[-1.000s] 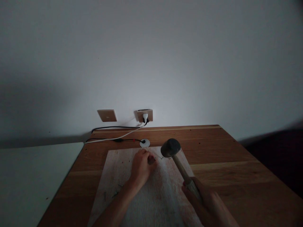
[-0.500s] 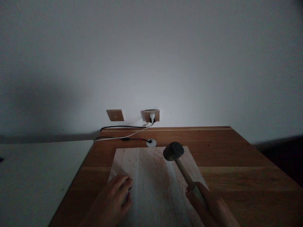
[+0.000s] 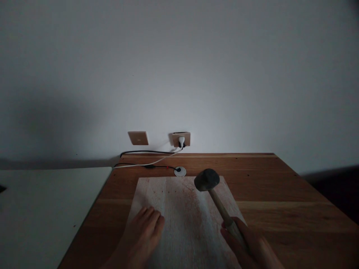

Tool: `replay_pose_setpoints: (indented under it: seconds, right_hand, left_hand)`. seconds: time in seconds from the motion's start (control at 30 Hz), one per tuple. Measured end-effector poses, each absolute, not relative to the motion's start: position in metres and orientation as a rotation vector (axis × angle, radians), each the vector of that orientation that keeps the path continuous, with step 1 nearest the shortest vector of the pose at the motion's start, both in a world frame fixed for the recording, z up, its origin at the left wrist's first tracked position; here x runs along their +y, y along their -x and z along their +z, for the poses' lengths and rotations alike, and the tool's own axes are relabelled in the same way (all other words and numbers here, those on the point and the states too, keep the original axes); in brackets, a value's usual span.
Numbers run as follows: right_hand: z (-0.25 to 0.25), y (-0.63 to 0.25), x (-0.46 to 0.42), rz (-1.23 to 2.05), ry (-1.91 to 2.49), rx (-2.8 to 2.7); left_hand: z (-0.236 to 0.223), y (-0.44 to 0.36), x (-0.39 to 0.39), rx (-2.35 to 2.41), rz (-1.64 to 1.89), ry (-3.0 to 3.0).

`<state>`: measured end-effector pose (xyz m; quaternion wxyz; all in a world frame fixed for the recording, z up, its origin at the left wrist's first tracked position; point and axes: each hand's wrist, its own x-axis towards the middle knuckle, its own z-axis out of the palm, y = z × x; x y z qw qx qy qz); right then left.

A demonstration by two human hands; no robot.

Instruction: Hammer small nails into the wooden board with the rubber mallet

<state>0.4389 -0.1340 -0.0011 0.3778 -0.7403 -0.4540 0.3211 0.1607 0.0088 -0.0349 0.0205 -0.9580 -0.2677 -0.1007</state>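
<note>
My right hand (image 3: 242,241) is wrapped around the wooden handle of a mallet (image 3: 206,179). Its dark head is up and forward, over the right part of a pale, worn wooden board (image 3: 182,224). On the board's left side, my left hand (image 3: 147,231) is closed with its fingers curled in and knuckles up. Whatever lies inside those fingers is hidden. A row of several small dark marks, holes or nail heads, runs across the far part of the board; I cannot tell which.
Beneath the board is a brown wooden table (image 3: 280,213), against a plain wall (image 3: 224,93). A white plug (image 3: 181,141) sits in a wall socket. Cables (image 3: 151,164) run left along the back edge, near a round grommet (image 3: 180,171). At left stands a white surface (image 3: 50,209).
My left hand has turned over and shifted slightly right, its fingers curling in. The small shiny thing that showed between them is now out of sight. The mallet has barely moved.
</note>
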Motion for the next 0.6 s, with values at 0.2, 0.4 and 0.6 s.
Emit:
replay_pose_setpoints:
  seconds: [0.2, 0.4, 0.6]
  right_hand:
    - [-0.001, -0.434, -0.13, 0.809, 1.885, -1.137]
    - [0.0, -0.429, -0.13, 0.876, 1.941, -1.096]
    - [0.002, -0.433, -0.133, 0.78, 1.882, -1.088]
  left_hand:
    - [-0.026, -0.21, 0.052, -1.23, -0.77, 3.358]
    - [-0.037, -0.253, 0.081, -1.419, -1.115, 3.411]
    - [-0.052, -0.256, 0.082, -1.31, -1.221, 3.482]
